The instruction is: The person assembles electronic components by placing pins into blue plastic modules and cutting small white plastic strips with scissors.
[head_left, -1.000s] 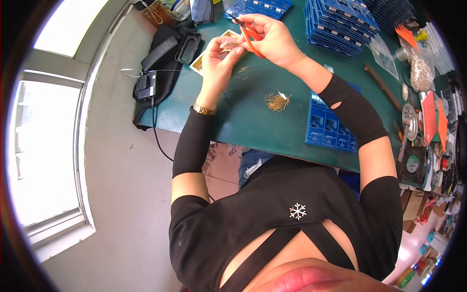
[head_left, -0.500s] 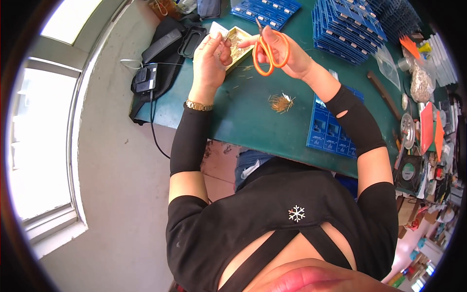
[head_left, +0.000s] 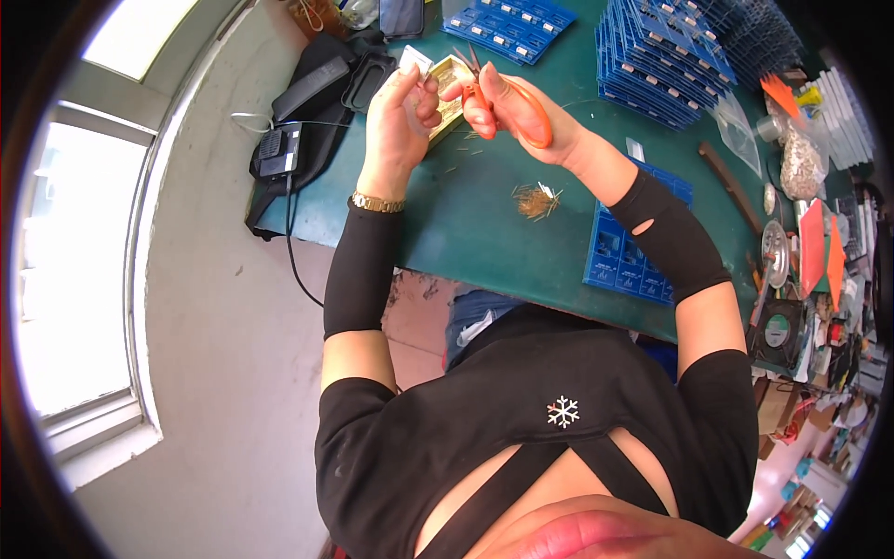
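My right hand (head_left: pixel 559 130) holds a pair of orange-handled scissors (head_left: pixel 535 117), fingers through the loops and dark blades pointing away from me. Left of it, my left hand (head_left: pixel 395 121) is closed in a pinch; whatever sits between its fingertips is too small to make out. Just beyond the fingertips lies a small white piece (head_left: pixel 418 60). Between and behind the hands stands a shallow yellowish box (head_left: pixel 434 136) with thin, straw-coloured pieces in it, partly hidden by my fingers. A loose heap of thin brown and whitish wire-like bits (head_left: pixel 536 200) rests on the green table.
Stacks of blue printed panels (head_left: pixel 652 70) rise at the far right, with another blue sheet (head_left: pixel 507 28) at the back. More blue panels (head_left: pixel 610 247) lie under my right forearm. A black bag (head_left: pixel 321 116) and radio-like device (head_left: pixel 279 149) occupy the left edge.
My right hand has turned the scissors so the blades lean left toward the box and my left hand. My left hand has barely moved and stays pinched.
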{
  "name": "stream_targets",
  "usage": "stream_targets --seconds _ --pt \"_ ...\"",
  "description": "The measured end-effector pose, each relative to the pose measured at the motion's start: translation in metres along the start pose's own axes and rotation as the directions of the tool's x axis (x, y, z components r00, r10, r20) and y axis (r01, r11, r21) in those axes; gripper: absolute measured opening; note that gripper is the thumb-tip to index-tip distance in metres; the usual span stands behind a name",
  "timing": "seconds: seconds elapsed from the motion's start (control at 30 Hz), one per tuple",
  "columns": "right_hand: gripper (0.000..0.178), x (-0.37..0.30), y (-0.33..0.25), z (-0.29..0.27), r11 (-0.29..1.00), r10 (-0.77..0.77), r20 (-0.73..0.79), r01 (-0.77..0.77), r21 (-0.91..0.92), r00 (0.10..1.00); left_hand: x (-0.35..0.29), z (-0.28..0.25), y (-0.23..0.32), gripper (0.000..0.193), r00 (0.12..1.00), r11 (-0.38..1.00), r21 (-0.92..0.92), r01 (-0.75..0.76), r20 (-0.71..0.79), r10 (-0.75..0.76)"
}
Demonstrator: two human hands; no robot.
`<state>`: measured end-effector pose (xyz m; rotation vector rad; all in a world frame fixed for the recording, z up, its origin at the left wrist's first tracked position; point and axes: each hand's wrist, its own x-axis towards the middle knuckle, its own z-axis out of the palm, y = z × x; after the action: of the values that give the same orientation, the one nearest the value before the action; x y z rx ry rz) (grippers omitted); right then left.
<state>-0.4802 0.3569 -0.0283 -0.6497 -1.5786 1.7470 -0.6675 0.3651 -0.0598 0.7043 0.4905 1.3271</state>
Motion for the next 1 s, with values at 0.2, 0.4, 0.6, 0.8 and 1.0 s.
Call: stream_targets --seconds 0.2,0.4,0.6,0.8,1.0 --pt "0.065 0.001 0.005 0.006 0.951 0.207 0.151 -0.235 0.203 0.967 -0.002 0.0 0.002 0.016 1.0 1.0 -0.01 -0.002 0.013 0.002" --pt "0.062 0.006 0.001 0.012 0.949 0.156 0.129 -0.184 0.254 0.979 -0.002 0.001 0.0 0.014 1.0 0.997 0.067 -0.026 0.019 0.025" --pt "0.059 0.014 -0.001 0.004 0.97 0.147 0.079 -0.159 0.184 0.986 -0.004 0.004 -0.005 0.013 0.999 0.979 0.2 -0.027 0.042 0.019" --pt "0.065 0.019 -0.001 0.002 0.992 0.12 0.013 -0.12 -0.032 0.993 -0.003 0.001 0.0 0.016 1.0 0.951 0.311 0.008 0.014 -0.013" --pt "0.066 0.033 0.009 -0.001 0.987 0.104 0.013 -0.105 0.119 0.994 0.0 -0.002 0.001 0.017 0.996 0.936 0.342 0.084 -0.003 -0.088"
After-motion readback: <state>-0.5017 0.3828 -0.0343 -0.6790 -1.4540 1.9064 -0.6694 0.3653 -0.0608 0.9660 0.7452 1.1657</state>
